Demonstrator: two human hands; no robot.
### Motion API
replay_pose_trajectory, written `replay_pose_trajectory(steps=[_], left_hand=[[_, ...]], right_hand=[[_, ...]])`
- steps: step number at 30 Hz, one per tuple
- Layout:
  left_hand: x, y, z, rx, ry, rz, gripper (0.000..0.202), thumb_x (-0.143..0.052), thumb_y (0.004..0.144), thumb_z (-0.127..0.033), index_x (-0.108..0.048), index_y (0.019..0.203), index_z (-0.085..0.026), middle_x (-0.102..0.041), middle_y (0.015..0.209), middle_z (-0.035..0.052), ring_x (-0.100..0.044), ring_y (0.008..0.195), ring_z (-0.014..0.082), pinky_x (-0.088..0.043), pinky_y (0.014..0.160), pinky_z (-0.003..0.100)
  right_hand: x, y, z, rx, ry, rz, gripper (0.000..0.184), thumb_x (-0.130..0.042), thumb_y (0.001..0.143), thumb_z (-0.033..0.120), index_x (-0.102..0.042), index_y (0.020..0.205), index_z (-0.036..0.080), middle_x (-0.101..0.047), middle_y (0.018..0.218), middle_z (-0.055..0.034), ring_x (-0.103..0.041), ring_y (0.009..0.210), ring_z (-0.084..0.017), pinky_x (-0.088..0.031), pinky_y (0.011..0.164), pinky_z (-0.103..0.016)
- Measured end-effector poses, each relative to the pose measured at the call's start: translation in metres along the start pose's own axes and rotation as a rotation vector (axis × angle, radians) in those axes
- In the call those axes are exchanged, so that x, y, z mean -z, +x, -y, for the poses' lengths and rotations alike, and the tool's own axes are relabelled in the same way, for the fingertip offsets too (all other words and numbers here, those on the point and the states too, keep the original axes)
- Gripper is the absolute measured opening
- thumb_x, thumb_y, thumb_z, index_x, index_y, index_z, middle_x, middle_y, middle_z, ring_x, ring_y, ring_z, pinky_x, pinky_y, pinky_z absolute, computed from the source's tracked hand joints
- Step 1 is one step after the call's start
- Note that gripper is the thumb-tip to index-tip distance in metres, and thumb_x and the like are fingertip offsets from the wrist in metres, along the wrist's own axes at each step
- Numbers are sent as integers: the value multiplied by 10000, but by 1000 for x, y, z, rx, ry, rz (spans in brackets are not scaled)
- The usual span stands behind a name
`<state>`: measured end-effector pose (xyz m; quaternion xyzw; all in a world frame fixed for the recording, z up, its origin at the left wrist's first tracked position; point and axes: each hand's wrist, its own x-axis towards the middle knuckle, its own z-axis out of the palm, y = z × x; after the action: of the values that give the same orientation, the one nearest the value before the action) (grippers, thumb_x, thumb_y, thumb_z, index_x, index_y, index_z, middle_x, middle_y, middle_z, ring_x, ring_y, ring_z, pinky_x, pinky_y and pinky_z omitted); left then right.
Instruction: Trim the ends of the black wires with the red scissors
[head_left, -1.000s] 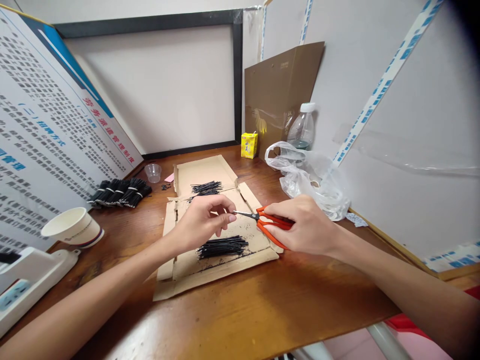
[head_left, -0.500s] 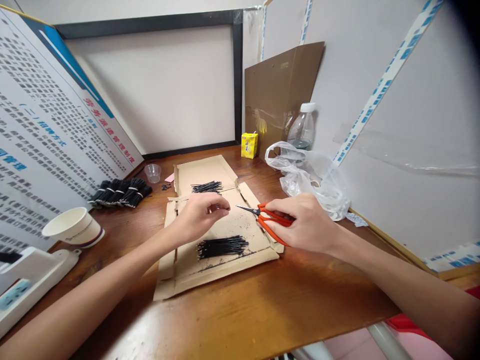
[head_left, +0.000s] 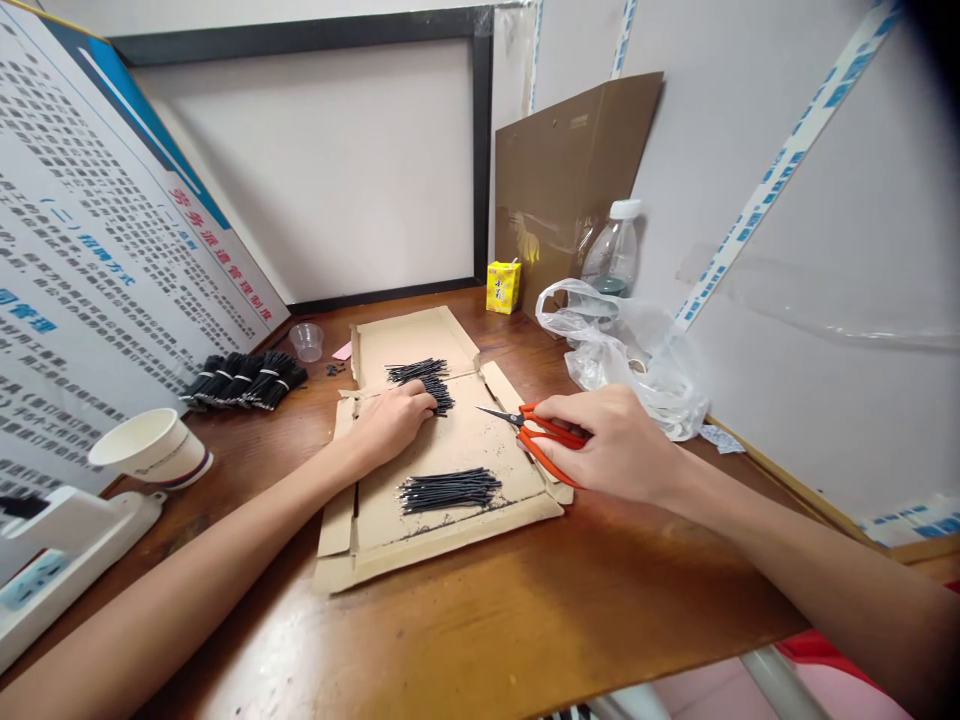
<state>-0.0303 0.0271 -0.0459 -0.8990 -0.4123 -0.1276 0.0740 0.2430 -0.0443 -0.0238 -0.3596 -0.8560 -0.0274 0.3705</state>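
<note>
My left hand (head_left: 399,418) reaches over the flattened cardboard (head_left: 411,332), its fingers curled down onto a pile of short black wires (head_left: 442,396). The fingertips are partly hidden among these wires. In my right hand (head_left: 611,440) is a pair of small scissors (head_left: 553,432) with red handles. Their slim pointed blades look nearly together and point left over the cardboard, touching nothing. Another small pile of black wires (head_left: 417,370) lies just behind the left hand. Nearer to me is a larger pile of black wires (head_left: 448,490), lying roughly side by side.
Tied bundles of black wires (head_left: 244,380) lie at left, near a clear plastic cup (head_left: 307,342). A paper cup (head_left: 152,448) stands before them, beside a white power strip (head_left: 75,560). At right are a plastic bag (head_left: 637,360), a bottle (head_left: 611,250) and a yellow drink carton (head_left: 503,287).
My left hand has moved away from the scissor tips, back and down onto the wire pile behind. My right hand keeps the scissors in nearly the same place.
</note>
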Motion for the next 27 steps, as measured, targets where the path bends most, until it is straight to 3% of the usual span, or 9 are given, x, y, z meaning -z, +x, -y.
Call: replay_pose_trajectory(steps=[6, 18, 27], left_hand=[[-5, -1, -1, 5, -30, -38, 207, -469, 925, -162, -672, 966, -152, -618, 965, 87, -605, 855, 199, -482, 760, 320], [-1, -1, -5, -7, -150, -41, 206, -479, 881, -99, -680, 868, -142, -653, 903, 79, -601, 831, 197, -484, 781, 333], [-5, -2, -3, -106, -196, -77, 240, -445, 881, -79, -677, 881, -141, -650, 926, 90, -560, 906, 205, -482, 844, 361]], right_hand=[[0, 0, 0, -13, -9, 9, 172, -526, 806, 214, -681, 761, 153, -626, 556, -1, -503, 467, -97, -344, 492, -231], [1, 1, 0, -7, 5, 5, 191, -527, 820, 231, -682, 748, 146, -601, 534, 8, -473, 452, -87, -324, 491, -230], [1, 1, 0, 2, -4, 9, 184, -528, 812, 227, -679, 742, 149, -595, 525, 9, -463, 444, -92, -312, 487, -241]])
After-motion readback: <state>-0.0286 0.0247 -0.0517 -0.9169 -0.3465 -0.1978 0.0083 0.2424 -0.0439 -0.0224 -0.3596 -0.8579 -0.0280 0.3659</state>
